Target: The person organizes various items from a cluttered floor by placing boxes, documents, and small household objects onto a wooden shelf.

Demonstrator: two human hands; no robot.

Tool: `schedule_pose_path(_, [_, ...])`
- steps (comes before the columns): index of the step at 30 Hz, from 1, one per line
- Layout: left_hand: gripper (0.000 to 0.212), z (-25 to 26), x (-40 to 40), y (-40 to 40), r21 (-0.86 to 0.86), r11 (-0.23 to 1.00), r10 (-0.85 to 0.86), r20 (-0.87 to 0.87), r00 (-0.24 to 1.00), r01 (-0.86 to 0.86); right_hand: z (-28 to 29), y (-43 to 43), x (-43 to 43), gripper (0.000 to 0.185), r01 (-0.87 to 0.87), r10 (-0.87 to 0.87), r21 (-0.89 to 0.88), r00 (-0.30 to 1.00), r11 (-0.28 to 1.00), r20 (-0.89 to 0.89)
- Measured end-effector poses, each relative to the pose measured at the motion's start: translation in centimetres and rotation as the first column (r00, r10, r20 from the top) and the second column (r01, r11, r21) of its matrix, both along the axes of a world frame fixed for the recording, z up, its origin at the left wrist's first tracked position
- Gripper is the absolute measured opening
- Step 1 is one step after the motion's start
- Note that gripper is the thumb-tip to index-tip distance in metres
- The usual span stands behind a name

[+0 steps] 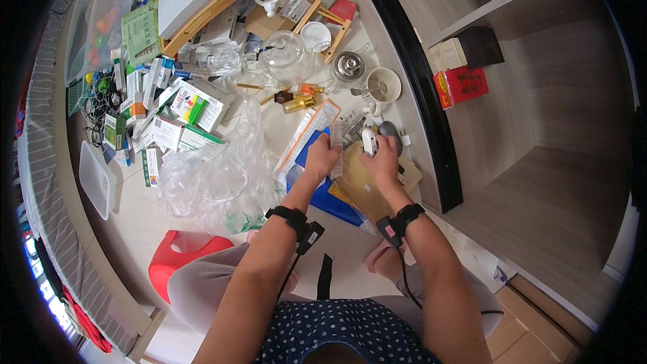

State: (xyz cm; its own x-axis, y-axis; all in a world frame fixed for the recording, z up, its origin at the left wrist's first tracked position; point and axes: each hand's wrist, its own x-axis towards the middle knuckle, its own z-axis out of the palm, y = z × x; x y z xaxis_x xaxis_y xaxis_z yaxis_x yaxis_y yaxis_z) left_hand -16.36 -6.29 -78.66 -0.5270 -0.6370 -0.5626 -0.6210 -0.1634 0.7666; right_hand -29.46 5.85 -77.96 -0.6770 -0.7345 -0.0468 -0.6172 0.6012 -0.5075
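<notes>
My left hand is closed on the edge of a clear plastic strip, above a blue folder. In my right hand is a small white plastic device, gripped between thumb and fingers. Under and beside the hands lie a tan envelope or sheet in clear film and a white paper with an orange border. A dark grey computer mouse lies just beyond my right hand. A white mug with a spoon stands farther off, near the cabinet's edge.
Crumpled clear plastic bags and a heap of medicine boxes lie to the left. Glass teapots and a wooden stand are ahead. A red stool is by my left knee. An open wooden cabinet borders the right.
</notes>
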Motion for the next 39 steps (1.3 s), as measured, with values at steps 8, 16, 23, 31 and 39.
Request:
schedule_pose_path(8, [0.028, 0.9, -0.6, -0.2, 0.475, 0.869, 0.292, -0.265, 0.919, -0.138, 2.1, -2.9, 3.2, 0.051, -0.067, 0.122, -0.242, 0.968, 0.968, 0.220])
schedule_pose_path(16, [0.024, 0.4, 0.1, -1.1, 0.252, 0.953, 0.244, -0.308, 0.919, -0.169, 3.1, -2.7, 0.6, 0.038, -0.170, 0.218, -0.139, 0.830, 0.976, 0.513])
schedule_pose_path(23, [0.024, -1.0, 0.5, -1.6, 0.193, 0.952, 0.282, -0.244, 0.928, -0.238, 1.8, 1.2, 0.9, 0.070, -0.358, 0.359, 0.490, 0.928, 0.795, 0.096])
schedule_pose_path(31, [0.025, -1.0, 1.0, -2.2, 0.241, 0.935, 0.310, -0.204, 0.929, -0.259, 4.4, 2.9, 4.9, 0.105, -0.350, 0.377, 0.516, 0.925, 0.782, 0.056])
schedule_pose_path(39, [0.025, 0.6, 1.4, -3.3, 0.325, 0.892, 0.388, -0.198, 0.900, -0.313, 2.7, 6.3, 6.7, 0.102, -0.319, 0.359, 0.391, 0.933, 0.864, -0.034])
